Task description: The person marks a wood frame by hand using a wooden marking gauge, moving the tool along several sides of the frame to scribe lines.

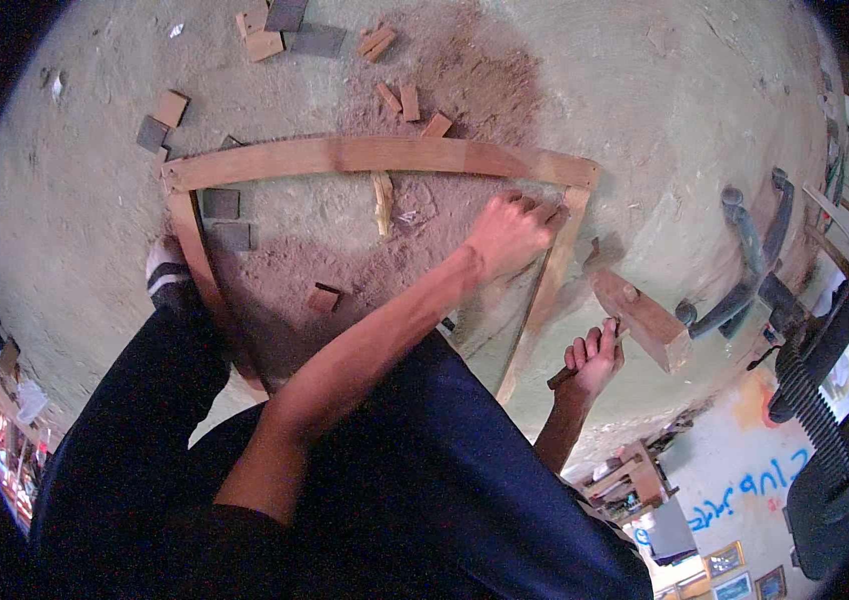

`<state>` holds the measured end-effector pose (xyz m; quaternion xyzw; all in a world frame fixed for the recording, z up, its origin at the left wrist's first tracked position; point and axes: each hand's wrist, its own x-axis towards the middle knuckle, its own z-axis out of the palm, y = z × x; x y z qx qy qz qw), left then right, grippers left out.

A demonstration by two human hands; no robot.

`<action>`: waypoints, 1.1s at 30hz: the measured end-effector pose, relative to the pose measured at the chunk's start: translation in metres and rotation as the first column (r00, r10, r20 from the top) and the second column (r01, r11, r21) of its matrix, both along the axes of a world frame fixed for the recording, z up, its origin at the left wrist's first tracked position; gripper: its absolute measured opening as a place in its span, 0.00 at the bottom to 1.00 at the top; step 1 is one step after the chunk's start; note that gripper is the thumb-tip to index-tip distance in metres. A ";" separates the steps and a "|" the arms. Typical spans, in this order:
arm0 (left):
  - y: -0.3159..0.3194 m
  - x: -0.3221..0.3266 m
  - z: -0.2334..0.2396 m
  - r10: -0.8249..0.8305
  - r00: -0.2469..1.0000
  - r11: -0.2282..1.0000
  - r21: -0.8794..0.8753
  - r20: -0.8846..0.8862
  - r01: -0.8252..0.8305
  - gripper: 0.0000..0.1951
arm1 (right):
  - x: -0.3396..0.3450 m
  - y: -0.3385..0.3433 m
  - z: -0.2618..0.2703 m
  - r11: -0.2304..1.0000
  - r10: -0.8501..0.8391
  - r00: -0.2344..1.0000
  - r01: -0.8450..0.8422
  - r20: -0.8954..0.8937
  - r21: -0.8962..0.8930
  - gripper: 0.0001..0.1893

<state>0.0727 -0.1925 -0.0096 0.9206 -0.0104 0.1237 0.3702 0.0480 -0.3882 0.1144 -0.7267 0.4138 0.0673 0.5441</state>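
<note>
A wooden frame (394, 155) lies on the floor before me, its long rail across the far side and two side rails running toward me. My left hand (518, 231) is closed at the right side rail (544, 292), just below the far right corner; its fingertips are hidden by the fist. Outside that rail, my right hand (595, 354) grips the handle of a wooden mallet (642, 319). The mallet's block head is raised off to the right, apart from the frame. My foot (166, 270) is beside the left side rail (198, 251).
Small wood offcuts (409, 103) and dark square pieces (221, 203) are scattered around the frame. A pale wood splinter (382, 204) and sawdust (462, 67) lie on the floor. On the right stands a swivel chair's base (751, 289). Beyond, a wall (739, 480) bears blue writing.
</note>
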 end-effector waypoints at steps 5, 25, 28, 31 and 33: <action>-0.012 0.017 0.005 0.073 0.997 0.996 -0.039 -0.027 -0.074 0.18 | 0.002 0.004 0.004 0.999 0.029 1.000 -0.029 -0.009 0.023 0.13; -0.004 0.040 0.011 0.005 0.964 1.000 -0.027 0.267 0.002 0.18 | -0.006 0.018 0.002 1.000 0.017 0.999 -0.016 -0.040 0.027 0.13; -0.005 0.046 0.014 -0.014 0.962 1.000 -0.023 0.271 0.021 0.17 | -0.006 0.020 0.001 1.000 -0.001 0.999 0.001 -0.047 0.012 0.13; 0.000 0.049 0.013 0.036 0.966 0.999 -0.028 0.254 -0.030 0.15 | -0.007 0.022 -0.001 1.000 -0.024 0.997 0.025 -0.069 0.005 0.12; 0.003 0.051 0.011 0.113 0.967 0.993 -0.050 0.228 -0.104 0.14 | -0.008 0.023 -0.002 0.999 -0.022 0.998 0.024 -0.066 0.032 0.12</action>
